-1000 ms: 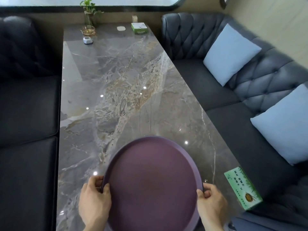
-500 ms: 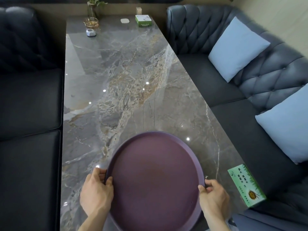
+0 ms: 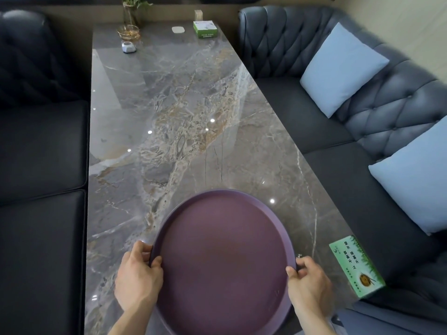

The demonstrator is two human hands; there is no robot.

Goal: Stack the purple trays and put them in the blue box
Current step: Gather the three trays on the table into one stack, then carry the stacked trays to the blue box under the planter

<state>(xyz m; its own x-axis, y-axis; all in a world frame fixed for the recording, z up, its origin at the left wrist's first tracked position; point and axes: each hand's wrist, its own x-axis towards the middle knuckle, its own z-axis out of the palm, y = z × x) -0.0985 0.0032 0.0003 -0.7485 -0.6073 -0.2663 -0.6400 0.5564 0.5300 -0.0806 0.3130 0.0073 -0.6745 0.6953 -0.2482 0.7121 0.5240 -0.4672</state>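
Looking down from head camera: round purple plastic tray (image 3: pixel 223 262) at near end of long grey marble table (image 3: pixel 169 122), flat or nearly so, open face up. Left hand (image 3: pixel 137 279) clamps tray's left rim, thumb over edge; right hand (image 3: pixel 308 284) clamps right rim. Tray sits directly between hands, both equally near. Round shape, no long axis, points nowhere; whether single tray or stack, cannot tell. Blue box not in view. Green carton (image 3: pixel 355 264) lies just right of right hand, at table edge. Judgement: grip suits two-handed carry.
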